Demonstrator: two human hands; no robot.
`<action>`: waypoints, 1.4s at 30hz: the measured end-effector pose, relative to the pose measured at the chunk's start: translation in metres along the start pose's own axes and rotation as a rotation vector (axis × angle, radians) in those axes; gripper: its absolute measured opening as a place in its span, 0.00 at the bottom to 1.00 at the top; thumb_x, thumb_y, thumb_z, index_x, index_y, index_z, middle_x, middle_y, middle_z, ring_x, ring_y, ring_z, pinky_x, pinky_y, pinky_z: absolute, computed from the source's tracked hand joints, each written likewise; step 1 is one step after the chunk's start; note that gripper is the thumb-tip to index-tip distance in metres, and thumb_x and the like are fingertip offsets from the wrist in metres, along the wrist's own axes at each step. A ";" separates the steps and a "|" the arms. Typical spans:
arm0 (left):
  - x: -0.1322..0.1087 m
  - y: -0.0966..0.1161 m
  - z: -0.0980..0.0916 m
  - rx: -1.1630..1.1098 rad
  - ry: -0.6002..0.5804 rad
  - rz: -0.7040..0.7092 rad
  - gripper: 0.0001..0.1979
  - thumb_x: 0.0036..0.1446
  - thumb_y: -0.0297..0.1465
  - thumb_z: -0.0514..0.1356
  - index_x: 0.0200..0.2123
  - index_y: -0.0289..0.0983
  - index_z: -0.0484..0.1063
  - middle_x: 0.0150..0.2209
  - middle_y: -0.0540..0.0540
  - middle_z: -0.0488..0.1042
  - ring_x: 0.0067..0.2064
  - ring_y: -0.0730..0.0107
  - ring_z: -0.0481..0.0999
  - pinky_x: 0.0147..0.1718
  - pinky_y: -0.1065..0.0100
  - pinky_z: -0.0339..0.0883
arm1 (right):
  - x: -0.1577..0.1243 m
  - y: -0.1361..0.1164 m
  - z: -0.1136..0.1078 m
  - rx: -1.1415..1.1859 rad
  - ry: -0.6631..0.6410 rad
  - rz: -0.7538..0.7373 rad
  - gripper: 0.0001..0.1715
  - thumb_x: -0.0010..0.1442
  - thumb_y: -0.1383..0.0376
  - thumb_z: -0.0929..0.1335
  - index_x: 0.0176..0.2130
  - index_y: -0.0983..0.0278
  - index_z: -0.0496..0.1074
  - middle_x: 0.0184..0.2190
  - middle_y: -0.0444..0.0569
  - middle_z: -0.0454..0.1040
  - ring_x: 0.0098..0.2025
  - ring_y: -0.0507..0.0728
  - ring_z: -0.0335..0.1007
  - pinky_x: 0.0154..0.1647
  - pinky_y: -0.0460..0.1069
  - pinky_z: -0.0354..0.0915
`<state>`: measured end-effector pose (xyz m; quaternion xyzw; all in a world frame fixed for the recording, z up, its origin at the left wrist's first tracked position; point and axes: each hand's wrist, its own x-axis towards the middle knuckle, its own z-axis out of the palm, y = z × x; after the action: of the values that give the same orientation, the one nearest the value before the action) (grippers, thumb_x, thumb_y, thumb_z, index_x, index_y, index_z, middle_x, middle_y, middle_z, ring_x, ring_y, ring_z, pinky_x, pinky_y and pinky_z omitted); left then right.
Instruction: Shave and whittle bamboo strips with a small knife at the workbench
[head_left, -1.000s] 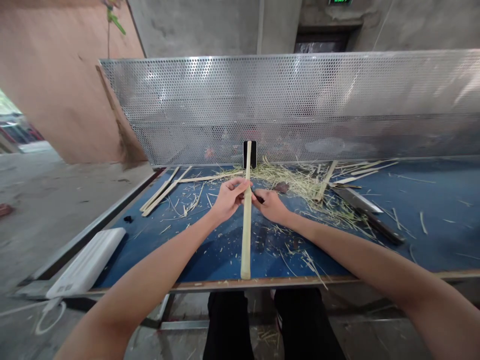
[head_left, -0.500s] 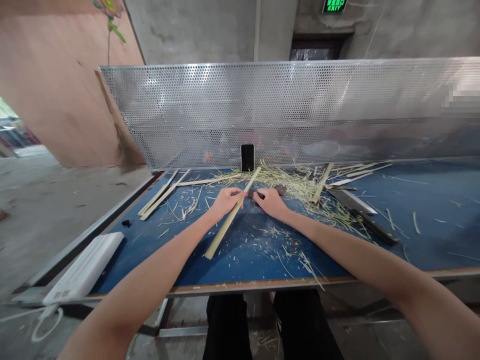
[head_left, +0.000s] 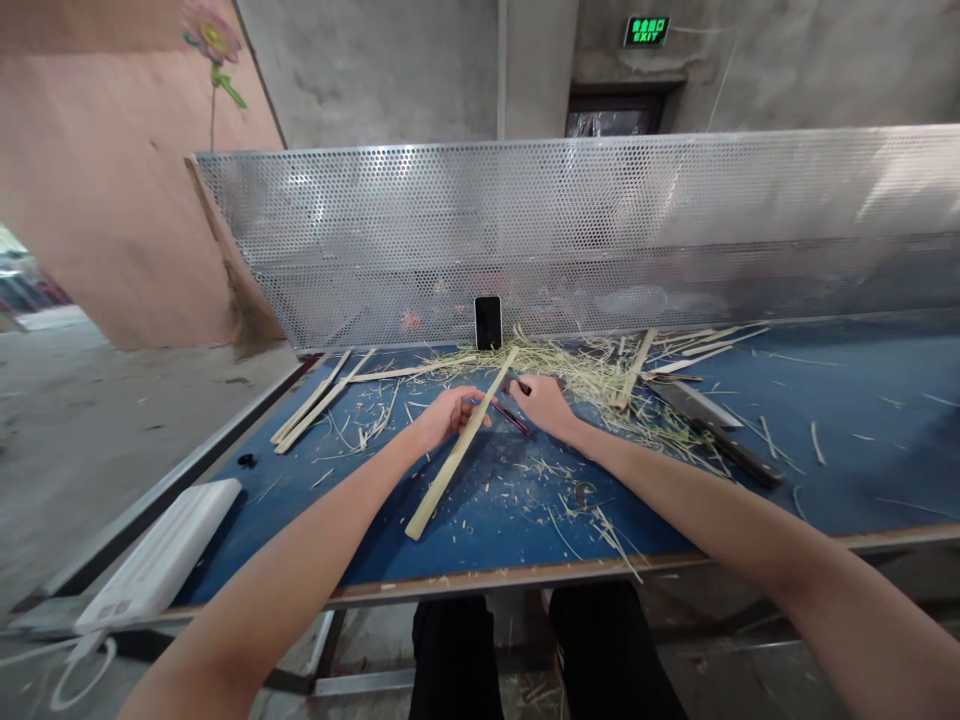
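A long pale bamboo strip slants across the middle of the blue table. My left hand is loosely closed around its upper half, with fingertips showing past the strip's right edge. Just right of the strip, my right hand is closed on a small dark tool, mostly hidden by the fingers. Below that hand lies a thin dark-red, pen-like stick. A heap of fine bamboo shavings spreads behind both hands.
A black-screened phone stands against the perforated metal panel. To the right lies a broad-bladed knife. More bamboo strips rest at left, near a white power strip on the table's edge. Scraps litter the blue tabletop.
My left hand's fingers have loosened and drawn slightly apart on the bamboo strip. My right hand with the dark tool is now a little away from it. The view has shifted slightly.
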<state>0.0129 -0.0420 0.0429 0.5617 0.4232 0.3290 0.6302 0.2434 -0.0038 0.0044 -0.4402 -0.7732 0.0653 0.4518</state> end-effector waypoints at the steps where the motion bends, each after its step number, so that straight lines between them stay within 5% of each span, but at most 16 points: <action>1: 0.001 0.000 -0.001 -0.005 -0.021 -0.014 0.27 0.66 0.49 0.54 0.49 0.33 0.81 0.30 0.40 0.81 0.25 0.68 0.71 0.25 0.70 0.60 | 0.000 -0.001 0.000 -0.001 0.001 -0.006 0.24 0.68 0.59 0.62 0.23 0.59 0.49 0.18 0.41 0.55 0.23 0.52 0.52 0.28 0.51 0.47; 8: 0.009 -0.006 -0.008 -0.042 -0.092 -0.010 0.37 0.65 0.58 0.51 0.49 0.31 0.81 0.35 0.36 0.82 0.28 0.67 0.73 0.29 0.68 0.62 | -0.001 -0.006 0.000 -0.018 -0.021 -0.024 0.23 0.67 0.61 0.63 0.23 0.60 0.52 0.19 0.43 0.60 0.24 0.53 0.56 0.30 0.51 0.48; 13: 0.002 -0.002 -0.006 -0.004 -0.131 0.042 0.28 0.62 0.46 0.59 0.57 0.34 0.79 0.44 0.36 0.82 0.32 0.67 0.75 0.33 0.65 0.69 | -0.001 -0.006 -0.001 -0.021 -0.030 -0.021 0.23 0.68 0.61 0.63 0.23 0.60 0.53 0.19 0.43 0.60 0.24 0.53 0.57 0.30 0.51 0.49; 17: -0.011 0.003 -0.007 0.052 -0.331 -0.008 0.41 0.58 0.34 0.66 0.73 0.46 0.61 0.51 0.40 0.81 0.39 0.62 0.80 0.37 0.61 0.75 | -0.001 -0.006 -0.001 0.005 -0.040 -0.016 0.22 0.68 0.60 0.62 0.23 0.60 0.56 0.20 0.44 0.63 0.25 0.53 0.57 0.30 0.50 0.50; 23: -0.016 0.007 -0.016 0.130 -0.522 -0.047 0.53 0.59 0.32 0.67 0.79 0.47 0.40 0.48 0.38 0.81 0.35 0.66 0.78 0.32 0.67 0.72 | -0.001 -0.005 0.000 0.013 -0.029 -0.018 0.24 0.69 0.59 0.63 0.23 0.60 0.53 0.19 0.43 0.61 0.23 0.53 0.56 0.29 0.51 0.49; 30: -0.017 0.011 -0.015 0.277 -0.469 -0.010 0.51 0.61 0.33 0.67 0.79 0.41 0.42 0.33 0.45 0.80 0.28 0.71 0.72 0.23 0.73 0.58 | -0.001 -0.006 0.000 0.022 -0.039 -0.014 0.25 0.69 0.59 0.62 0.23 0.59 0.51 0.18 0.42 0.59 0.22 0.53 0.54 0.28 0.51 0.49; 42: -0.014 0.008 -0.018 0.288 -0.484 0.030 0.52 0.60 0.34 0.68 0.79 0.40 0.42 0.33 0.46 0.79 0.28 0.70 0.72 0.23 0.72 0.59 | -0.003 -0.010 -0.002 0.044 0.016 -0.072 0.24 0.70 0.58 0.62 0.24 0.59 0.51 0.20 0.42 0.59 0.24 0.53 0.55 0.30 0.51 0.50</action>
<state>-0.0086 -0.0453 0.0534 0.7137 0.2944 0.1310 0.6219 0.2396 -0.0123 0.0086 -0.4028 -0.7831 0.0625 0.4696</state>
